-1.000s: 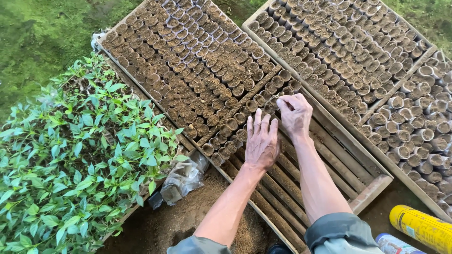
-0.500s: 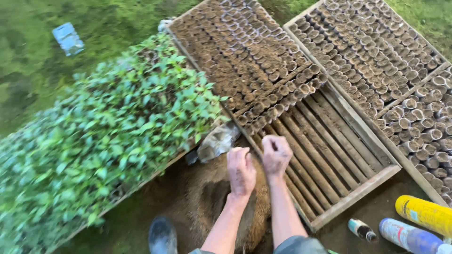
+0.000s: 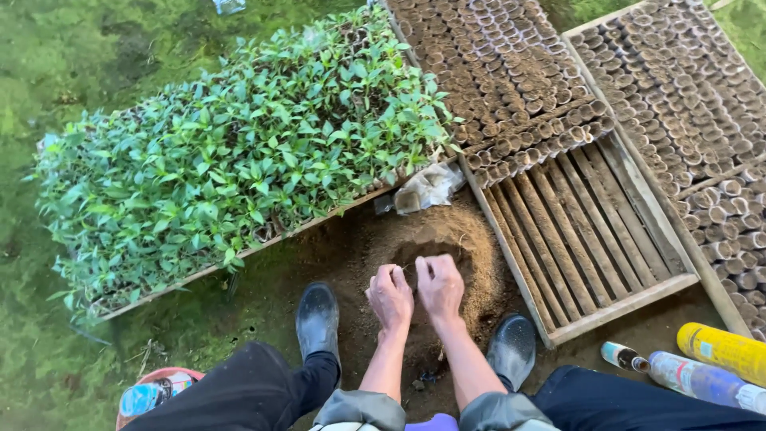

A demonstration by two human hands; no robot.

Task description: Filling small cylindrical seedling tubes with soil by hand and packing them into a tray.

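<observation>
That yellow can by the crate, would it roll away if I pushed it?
Probably. The yellow can is round and lies on its side, so a sideways push should roll it. The bottle beside it might stop it. Its smooth wall looks stiff, maybe a bit slippery.

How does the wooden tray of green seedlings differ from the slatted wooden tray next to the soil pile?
The wooden tray of green seedlings is packed with leafy plants; the slatted wooden tray holds small brown pots without plants. The seedling tray is full, whereas the slatted tray's near end is bare slats. Both are wooden frames on the ground.
</observation>
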